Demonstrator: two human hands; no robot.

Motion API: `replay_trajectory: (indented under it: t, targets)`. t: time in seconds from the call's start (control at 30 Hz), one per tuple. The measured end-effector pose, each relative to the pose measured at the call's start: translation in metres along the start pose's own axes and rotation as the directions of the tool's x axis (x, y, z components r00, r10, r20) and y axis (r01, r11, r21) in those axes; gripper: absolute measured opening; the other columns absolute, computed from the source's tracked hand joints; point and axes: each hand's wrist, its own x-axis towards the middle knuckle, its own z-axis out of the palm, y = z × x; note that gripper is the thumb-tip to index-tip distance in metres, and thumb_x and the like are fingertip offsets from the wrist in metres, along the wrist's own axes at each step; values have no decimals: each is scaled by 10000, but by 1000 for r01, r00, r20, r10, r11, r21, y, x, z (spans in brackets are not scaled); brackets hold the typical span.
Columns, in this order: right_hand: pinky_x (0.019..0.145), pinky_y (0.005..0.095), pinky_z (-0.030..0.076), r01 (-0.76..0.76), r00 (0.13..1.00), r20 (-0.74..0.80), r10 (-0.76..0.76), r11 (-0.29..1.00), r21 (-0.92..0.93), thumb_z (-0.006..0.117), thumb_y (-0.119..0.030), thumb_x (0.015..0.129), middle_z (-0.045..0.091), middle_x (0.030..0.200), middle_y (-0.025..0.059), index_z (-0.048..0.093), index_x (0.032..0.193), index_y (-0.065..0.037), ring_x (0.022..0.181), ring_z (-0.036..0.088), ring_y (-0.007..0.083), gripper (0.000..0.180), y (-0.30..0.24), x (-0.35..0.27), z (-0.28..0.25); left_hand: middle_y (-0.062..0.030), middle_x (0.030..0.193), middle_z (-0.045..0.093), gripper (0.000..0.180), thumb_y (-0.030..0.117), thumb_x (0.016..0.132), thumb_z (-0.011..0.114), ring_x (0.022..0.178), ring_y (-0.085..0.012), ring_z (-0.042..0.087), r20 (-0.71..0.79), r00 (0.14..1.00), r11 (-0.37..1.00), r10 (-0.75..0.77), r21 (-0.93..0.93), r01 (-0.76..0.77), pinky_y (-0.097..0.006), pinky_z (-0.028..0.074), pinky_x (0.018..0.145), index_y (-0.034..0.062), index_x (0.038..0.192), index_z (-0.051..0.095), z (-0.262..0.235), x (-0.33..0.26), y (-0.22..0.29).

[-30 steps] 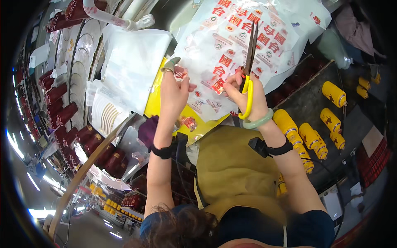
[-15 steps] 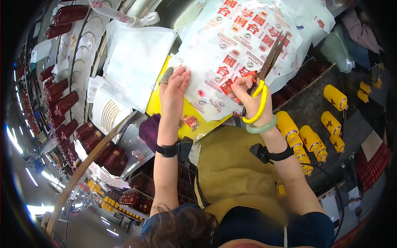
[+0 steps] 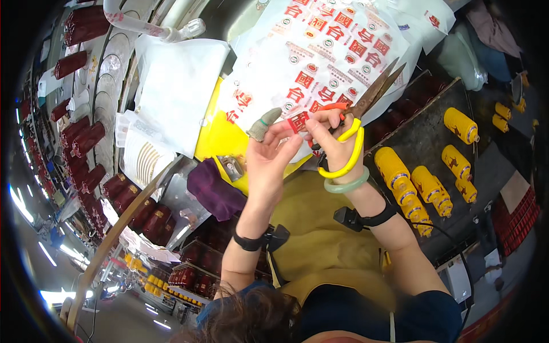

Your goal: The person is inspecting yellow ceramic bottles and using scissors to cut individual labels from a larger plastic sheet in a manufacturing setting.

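A small red printed cutout (image 3: 297, 122) sits at the fingertips between my two hands. My left hand (image 3: 273, 153) pinches its lower left side, with the thumb near it and a grey-green finger cover (image 3: 264, 124) on one finger. My right hand (image 3: 338, 142) holds scissors (image 3: 373, 96) with a yellow handle loop around the hand and dark, rusty blades pointing up and right, slightly parted. Its thumb and forefinger tips meet close to the cutout. Beneath and beyond both hands lies a white sheet (image 3: 274, 74) printed with red characters and small emblems.
A yellow sheet (image 3: 220, 137) and a purple cloth (image 3: 214, 190) lie left of my hands. White paper (image 3: 177, 86) is farther left. Yellow bottles (image 3: 394, 171) stand on the dark surface at right; dark red bottles (image 3: 151, 223) stand at left, near a curved wooden edge (image 3: 114, 234).
My left hand has moved right and toward me, to meet my right hand. The red cutout now shows between them. The scissors have shifted slightly down and have tilted further right.
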Motion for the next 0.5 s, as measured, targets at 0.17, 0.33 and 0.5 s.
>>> replay_trajectory:
  t: [0.17, 0.33, 0.5]
  targets:
    - [599, 213, 436, 5, 994, 105, 0, 999, -51, 770, -84, 804, 508, 711, -40, 520, 893, -48, 659, 523, 56, 268, 4, -12, -20, -92, 1093, 613, 513, -68, 858, 639, 1030, -152, 601, -93, 995, 999, 29, -34, -32, -283, 490, 906, -22, 1321, 423, 9, 9, 9]
    - [579, 283, 391, 187, 874, 479, 76, 859, -476, 765, -407, 794, 433, 706, 67, 500, 906, 3, 622, 411, 135, 502, -17, -15, -81, -133, 1121, 618, 585, -92, 846, 631, 1002, -136, 600, 103, 991, 990, 84, 107, -94, -272, 498, 891, -23, 1362, 366, -4, 17, 40]
    - [516, 293, 338, 107, 731, 571, 372, 765, -635, 677, -670, 750, 395, 628, 38, 457, 796, -24, 557, 364, 126, 683, -33, -25, -106, -162, 1208, 603, 612, -84, 841, 628, 970, -129, 589, 317, 933, 939, -173, 339, 58, -283, 507, 886, -10, 1382, 352, -10, 26, 69]
